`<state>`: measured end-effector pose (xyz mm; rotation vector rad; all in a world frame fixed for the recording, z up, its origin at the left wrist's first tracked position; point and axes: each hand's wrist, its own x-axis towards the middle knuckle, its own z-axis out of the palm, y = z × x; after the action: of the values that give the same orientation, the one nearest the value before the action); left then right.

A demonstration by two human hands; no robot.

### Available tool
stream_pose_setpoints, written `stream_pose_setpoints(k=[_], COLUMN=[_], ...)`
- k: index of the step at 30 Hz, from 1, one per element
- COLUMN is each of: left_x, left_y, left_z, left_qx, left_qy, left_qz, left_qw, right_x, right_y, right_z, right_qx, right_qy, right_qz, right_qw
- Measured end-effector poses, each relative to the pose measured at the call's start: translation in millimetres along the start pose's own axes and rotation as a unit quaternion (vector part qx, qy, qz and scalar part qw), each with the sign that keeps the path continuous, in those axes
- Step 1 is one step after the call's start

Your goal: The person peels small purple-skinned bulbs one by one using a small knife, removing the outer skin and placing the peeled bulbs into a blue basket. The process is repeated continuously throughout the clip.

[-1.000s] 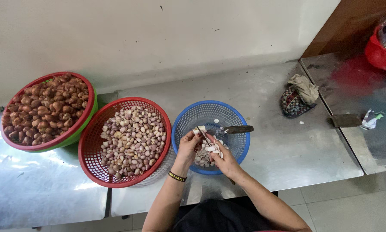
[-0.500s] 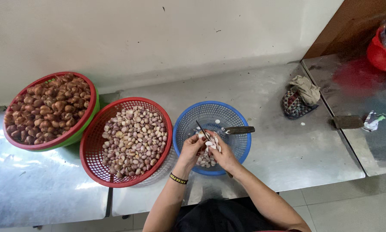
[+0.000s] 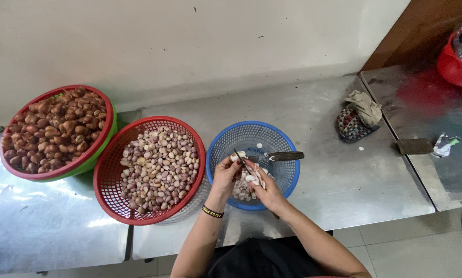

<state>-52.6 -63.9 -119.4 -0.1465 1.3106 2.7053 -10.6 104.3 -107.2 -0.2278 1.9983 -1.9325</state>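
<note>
Blue basket [image 3: 274, 140], red basket [image 3: 112, 177] of pale purple bulbs [image 3: 159, 167], red-and-green basket [image 3: 94, 159] of brown ones [image 3: 53, 128], grey steel bench [image 3: 339, 185].

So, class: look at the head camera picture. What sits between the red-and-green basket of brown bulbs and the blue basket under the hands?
In the head view, a red basket heaped with pale purplish cloves sits between the brown-bulb basket and the blue basket.

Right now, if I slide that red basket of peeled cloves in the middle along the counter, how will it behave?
The red basket looks heaped nearly full, so probably heavy for thin mesh plastic; its rim may flex. It sits on smooth steel counter, so it should slide easily. Cloves are loose and rounded; a jerk could roll some over the edge.
</note>
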Motion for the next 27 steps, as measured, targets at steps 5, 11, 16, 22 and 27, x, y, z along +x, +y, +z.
stream_pose_setpoints(k=[5, 11, 16, 22, 27], left_x=[-3, -4, 4, 3, -4], left_y=[-3, -6, -3, -2, -3], left_z=[-5, -6, 0, 1, 3], left_qx=[-0.027, -0.022, -0.021, -0.007, 0.022], left_qy=[-0.042, -0.041, 0.024, 0.014, 0.006], left_qz=[-0.053, -0.069, -0.025, 0.000, -0.004], left_qw=[0.997, 0.997, 0.999, 1.000, 1.000], right_x=[13, 18, 7, 0, 6], right_y=[7, 14, 13, 17, 15], right_z=[0, -2, -3, -6, -5], right_qx=[-0.045, -0.030, -0.002, 0.059, 0.050], right_qy=[0.025, 0.035, 0.008, -0.018, -0.010], right_qz=[-0.020, -0.006, 0.024, 0.021, 0.016], right_qw=[0.998, 0.999, 1.000, 0.998, 0.999])
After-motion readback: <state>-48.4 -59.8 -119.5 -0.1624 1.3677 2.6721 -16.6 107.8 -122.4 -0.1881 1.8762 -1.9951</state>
